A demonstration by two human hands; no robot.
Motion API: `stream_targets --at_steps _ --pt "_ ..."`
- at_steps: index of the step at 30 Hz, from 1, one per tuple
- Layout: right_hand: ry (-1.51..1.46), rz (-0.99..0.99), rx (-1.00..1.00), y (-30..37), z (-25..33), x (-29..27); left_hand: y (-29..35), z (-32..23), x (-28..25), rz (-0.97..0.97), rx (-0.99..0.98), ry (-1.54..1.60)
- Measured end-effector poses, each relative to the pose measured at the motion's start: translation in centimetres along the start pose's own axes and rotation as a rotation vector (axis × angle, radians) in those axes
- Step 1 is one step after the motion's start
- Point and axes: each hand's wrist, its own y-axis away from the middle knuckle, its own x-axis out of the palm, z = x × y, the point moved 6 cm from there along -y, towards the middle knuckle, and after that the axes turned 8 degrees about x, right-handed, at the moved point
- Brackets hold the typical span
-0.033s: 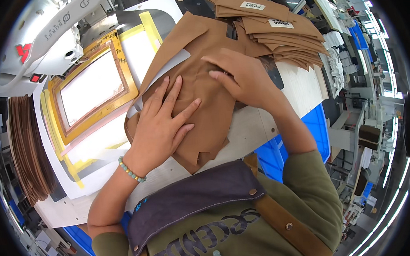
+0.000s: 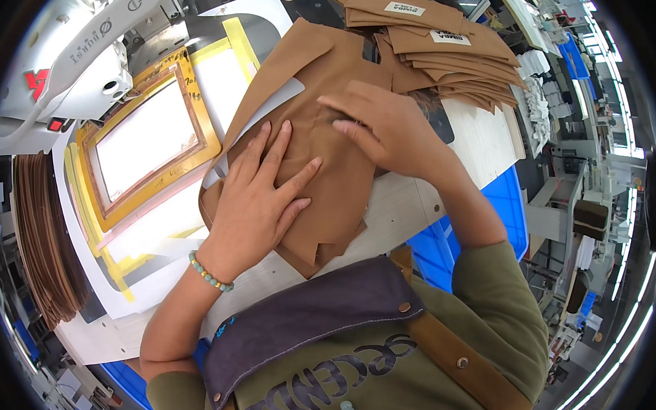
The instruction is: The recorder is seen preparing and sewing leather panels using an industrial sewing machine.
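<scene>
A brown cut piece of fabric (image 2: pixel 331 198) lies on the worktable before me, layered and slightly wrinkled, with a notched lower end. My left hand (image 2: pixel 252 200) rests flat on it, fingers spread and pressing the cloth. Over its upper right part is my right hand (image 2: pixel 390 127), fingers bent and the thumb apart from them; nothing shows in its grip. A long folded flap (image 2: pixel 287 69) of the brown cloth runs along the upper left side. Between the flap and the rest, a white sheet (image 2: pixel 274 106) peeks out.
A yellow-edged frame (image 2: pixel 210 133) lies at the left below a white machine (image 2: pixel 28 100). Stacked brown pieces with white labels (image 2: pixel 475 62) sit at the far right. More brown pieces (image 2: pixel 47 244) stand at the far left. A blue crate (image 2: pixel 505 206) is below the table edge.
My right hand has shifted very slightly down and left over the fabric. My left hand and the cloth look the same.
</scene>
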Motion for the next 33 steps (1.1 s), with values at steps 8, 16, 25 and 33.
stream_targets --at_steps 8,16,25,33 --pt "0.113 0.025 -0.14 0.7 1.8 1.6 -0.2 0.0 0.1 0.019 0.0 -0.002" --pt "0.117 -0.006 -0.162 0.9 1.8 2.0 -0.1 0.0 0.2 0.03 -0.005 -0.014" --pt "0.069 -0.021 -0.14 1.0 1.7 2.2 -0.2 0.0 0.2 0.029 -0.008 -0.017" --pt "-0.005 -0.045 -0.119 0.8 1.7 3.0 -0.2 0.0 0.2 0.051 -0.001 -0.008"
